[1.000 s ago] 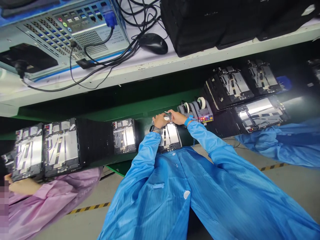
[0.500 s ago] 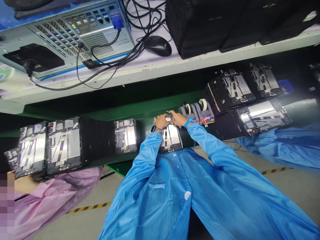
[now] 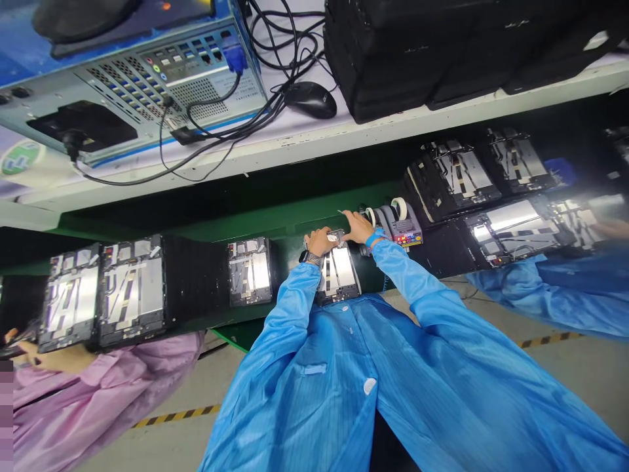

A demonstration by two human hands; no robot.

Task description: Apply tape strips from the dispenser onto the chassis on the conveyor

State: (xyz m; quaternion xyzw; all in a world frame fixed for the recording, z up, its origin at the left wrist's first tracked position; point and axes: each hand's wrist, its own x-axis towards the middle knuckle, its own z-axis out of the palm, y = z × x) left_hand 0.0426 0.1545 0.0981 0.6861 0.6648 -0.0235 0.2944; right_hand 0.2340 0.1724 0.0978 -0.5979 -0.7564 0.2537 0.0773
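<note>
In front of my body lies an opened tablet [image 3: 339,272], its silver inner side and dark ribbon cables facing up. My left hand [image 3: 319,242], wrist in a dark watch, grips its upper left edge with bent fingers. My right hand [image 3: 358,228], with a blue wrist strap [image 3: 375,236], is at the upper right corner, thumb pointing down to the tablet. A slim pale piece [image 3: 341,212] sticks out past its index finger; I cannot tell whether it is a tool or a strip. Just right of this hand stand grey tape dispensers [image 3: 403,226] with white rolls.
More opened tablets [image 3: 250,272] lie to the left, with a co-worker's hand [image 3: 61,357] by the far ones. Others [image 3: 464,172] sit at the right near a blue-sleeved co-worker. A shelf [image 3: 275,154] above carries a computer [image 3: 181,82], cables, a mouse [image 3: 311,99] and black cases [image 3: 442,52].
My right hand has lifted slightly and moved right, away from my left hand, opening a gap between them. The left hand stays on the tablet. The view has shifted a little.
</note>
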